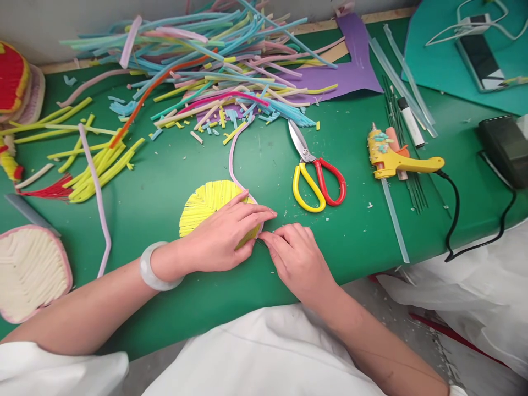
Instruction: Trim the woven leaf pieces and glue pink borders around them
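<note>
A rounded yellow piece (202,206), covered in rows of pipe cleaners, lies flat on the green table. My left hand (225,234) rests over its right part with the fingers stretched out, hiding some of it. A lavender pipe cleaner (233,148) curves down from the pile and follows the piece's right edge under my left fingers. At the lower right edge my right hand (295,256) is closed in a pinch on the lavender pipe cleaner's end; the fingertips partly hide it. Scissors (307,165) with one yellow and one red handle lie beyond my right hand.
Loose pipe cleaners (198,66) are heaped at the back, with purple sheet (358,55) beside them. To the right lie a yellow glue gun (391,157) with a cord, a marker (410,122) and glue sticks (398,82). A cream padded piece (33,272) sits at left.
</note>
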Demonstrator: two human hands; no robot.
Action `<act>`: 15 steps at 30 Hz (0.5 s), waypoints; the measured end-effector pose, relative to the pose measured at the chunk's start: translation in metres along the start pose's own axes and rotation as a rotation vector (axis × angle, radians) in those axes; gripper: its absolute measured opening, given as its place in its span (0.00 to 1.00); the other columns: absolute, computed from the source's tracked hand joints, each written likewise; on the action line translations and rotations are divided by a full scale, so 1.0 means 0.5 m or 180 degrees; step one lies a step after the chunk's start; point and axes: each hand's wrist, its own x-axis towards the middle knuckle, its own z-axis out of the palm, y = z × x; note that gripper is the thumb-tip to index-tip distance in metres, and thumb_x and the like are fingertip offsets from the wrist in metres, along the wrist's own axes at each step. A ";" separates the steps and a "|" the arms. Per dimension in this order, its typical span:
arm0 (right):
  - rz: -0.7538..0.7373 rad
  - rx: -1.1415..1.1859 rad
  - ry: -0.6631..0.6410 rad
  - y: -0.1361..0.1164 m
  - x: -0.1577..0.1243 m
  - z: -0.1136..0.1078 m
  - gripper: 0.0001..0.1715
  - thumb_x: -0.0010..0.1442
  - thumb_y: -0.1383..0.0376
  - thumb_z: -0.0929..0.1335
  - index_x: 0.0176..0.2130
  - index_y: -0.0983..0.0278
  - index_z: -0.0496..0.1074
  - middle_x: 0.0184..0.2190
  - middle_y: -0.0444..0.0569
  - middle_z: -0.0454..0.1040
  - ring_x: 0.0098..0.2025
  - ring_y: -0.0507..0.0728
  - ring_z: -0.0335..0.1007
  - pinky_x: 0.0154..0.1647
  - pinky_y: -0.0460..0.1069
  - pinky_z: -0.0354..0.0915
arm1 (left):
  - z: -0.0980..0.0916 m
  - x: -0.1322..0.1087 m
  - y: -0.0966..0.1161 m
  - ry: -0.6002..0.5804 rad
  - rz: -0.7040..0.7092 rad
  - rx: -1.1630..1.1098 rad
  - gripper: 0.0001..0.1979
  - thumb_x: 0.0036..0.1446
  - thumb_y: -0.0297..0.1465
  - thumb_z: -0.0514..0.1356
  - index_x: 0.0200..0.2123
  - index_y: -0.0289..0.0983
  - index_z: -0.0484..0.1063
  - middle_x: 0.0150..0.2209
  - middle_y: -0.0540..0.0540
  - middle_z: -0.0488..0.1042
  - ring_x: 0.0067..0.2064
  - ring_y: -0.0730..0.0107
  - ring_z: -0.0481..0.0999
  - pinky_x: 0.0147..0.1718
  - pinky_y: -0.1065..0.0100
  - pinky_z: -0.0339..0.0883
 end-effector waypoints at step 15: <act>0.0879 0.1114 0.0828 0.063 -0.024 -0.015 0.17 0.64 0.70 0.67 0.27 0.58 0.57 0.26 0.40 0.64 0.28 0.52 0.64 0.31 0.48 0.61 | -0.001 -0.003 -0.003 -0.0083 0.0017 -0.0003 0.26 0.60 0.22 0.53 0.63 0.35 0.60 0.59 0.37 0.72 0.60 0.57 0.72 0.69 0.40 0.46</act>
